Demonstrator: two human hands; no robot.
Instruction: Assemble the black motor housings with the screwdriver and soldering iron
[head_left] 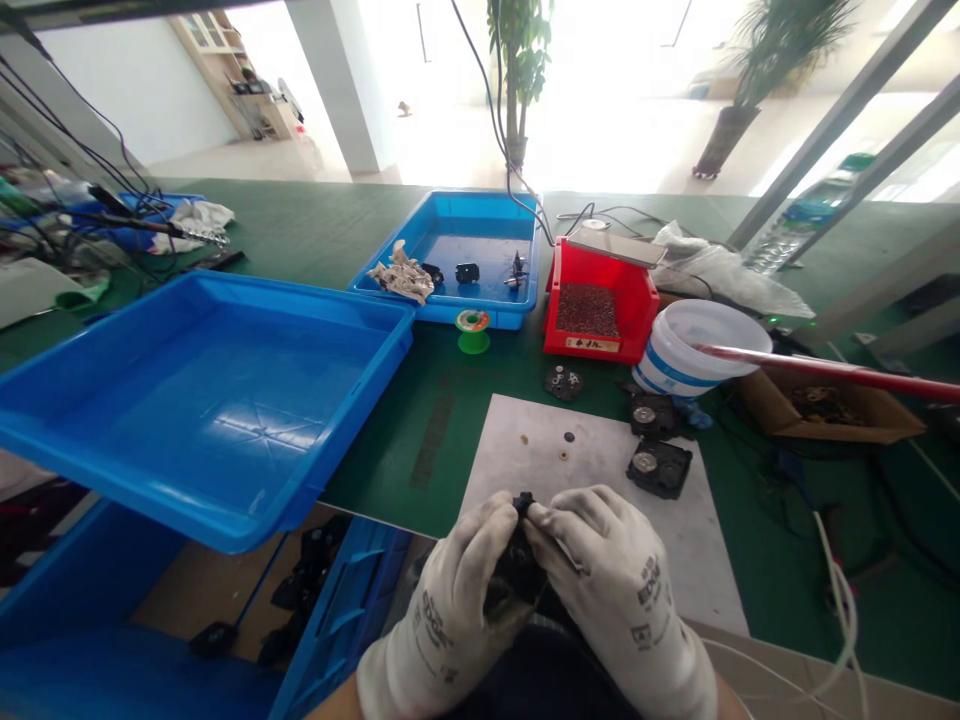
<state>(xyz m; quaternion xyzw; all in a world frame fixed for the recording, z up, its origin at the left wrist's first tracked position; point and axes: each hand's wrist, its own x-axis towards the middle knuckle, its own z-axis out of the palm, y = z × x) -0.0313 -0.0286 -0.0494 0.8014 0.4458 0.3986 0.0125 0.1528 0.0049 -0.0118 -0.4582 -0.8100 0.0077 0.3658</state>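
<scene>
Both of my hands wear white gloves and meet at the front edge of the table. My left hand (pixel 465 580) is closed round one side of a small black plastic part (pixel 519 562). The fingers of my right hand (pixel 607 575) pinch the same part near its top. Much of the part is hidden by the gloves. Beyond my hands lies a grey sheet (pixel 517 440) with a few small round pieces, among them a dark disc (pixel 569 437) and a brass-coloured ring (pixel 563 456). Two black housings with metal discs, the nearer housing (pixel 664 484) included, rest at its right edge.
A large blue tray (pixel 225 360) stands left, above a blue crate (pixel 330 640) holding black parts. Farther back are another blue tray (pixel 450 305), a green solder spool (pixel 473 335), a red bin (pixel 559 340) of small screws, a white bucket (pixel 675 350) and a cardboard box (pixel 862 425).
</scene>
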